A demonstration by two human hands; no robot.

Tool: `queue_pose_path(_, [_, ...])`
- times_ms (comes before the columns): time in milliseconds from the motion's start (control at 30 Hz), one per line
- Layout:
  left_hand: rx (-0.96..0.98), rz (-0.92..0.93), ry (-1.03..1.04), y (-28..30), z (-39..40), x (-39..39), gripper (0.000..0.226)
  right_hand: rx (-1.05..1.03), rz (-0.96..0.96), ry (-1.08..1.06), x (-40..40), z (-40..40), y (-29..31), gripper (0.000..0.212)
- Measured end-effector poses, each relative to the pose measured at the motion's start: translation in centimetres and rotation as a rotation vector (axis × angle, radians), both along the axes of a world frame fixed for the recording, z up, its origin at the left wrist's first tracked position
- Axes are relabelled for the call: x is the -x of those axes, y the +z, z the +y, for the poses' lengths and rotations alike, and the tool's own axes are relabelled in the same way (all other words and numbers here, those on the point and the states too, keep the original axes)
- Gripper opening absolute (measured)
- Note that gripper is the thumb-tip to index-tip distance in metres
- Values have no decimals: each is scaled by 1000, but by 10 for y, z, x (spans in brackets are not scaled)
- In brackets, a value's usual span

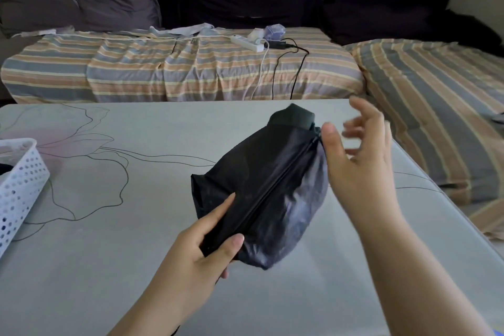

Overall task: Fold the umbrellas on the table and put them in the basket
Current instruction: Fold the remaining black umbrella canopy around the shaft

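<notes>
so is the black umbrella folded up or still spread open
Folded but loose: the umbrella is collapsed short, its fabric bunched and puffy, held by the left hand.

At the left edge of the frame the white basket (19, 183) is cut off, its contents mostly unseen. The right hand (360, 161) has motion-blurred fingers (354, 128). The left hand (201, 248) covers the umbrella (261, 188) at its lower end.

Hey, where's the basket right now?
In the head view the white perforated basket sits at the far left edge of the table, partly cut off, well left of the black umbrella gripped by the left hand.
</notes>
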State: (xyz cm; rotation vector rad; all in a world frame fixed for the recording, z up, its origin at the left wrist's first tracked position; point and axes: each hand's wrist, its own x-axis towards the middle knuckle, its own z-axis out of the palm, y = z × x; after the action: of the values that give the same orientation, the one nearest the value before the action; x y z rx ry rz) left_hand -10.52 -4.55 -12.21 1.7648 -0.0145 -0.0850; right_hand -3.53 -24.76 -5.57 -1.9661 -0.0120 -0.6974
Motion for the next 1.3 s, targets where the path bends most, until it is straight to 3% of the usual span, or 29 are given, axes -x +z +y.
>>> queue_pose_path(100, [-46,1,-62,-2,1,4,51,146,119,160,-8,-18,1,31])
queue_pose_path(200, [-90,-7,-124,-4,3,7,54,96,253,232,-11,-29,-2,9])
queue_pose_path(367, [-144,-56,-171,-10,9,7,56,-30,249,339,-11,-48,0,18])
queue_pose_path(500, [-155,-48,-207,-12,9,7,53,72,293,417,-9,-55,-1,10])
queue_pose_path(667, [-373,-97,-279,-18,14,8,68,108,273,360,-8,-52,5,12])
queue_pose_path(833, [-506,-176,-254,-10,15,10,59,170,319,250,-11,-44,-1,15])
queue_pose_path(967, [-580,-226,-222,-3,9,15,68,244,387,150,-21,-39,-4,14])
queue_pose_path(1100, [-652,-273,-256,-5,11,15,54,242,434,110,-25,-37,-9,12])
queue_pose_path(1300, [-566,-248,-193,-7,15,11,41,47,118,-122,-8,-42,2,15])
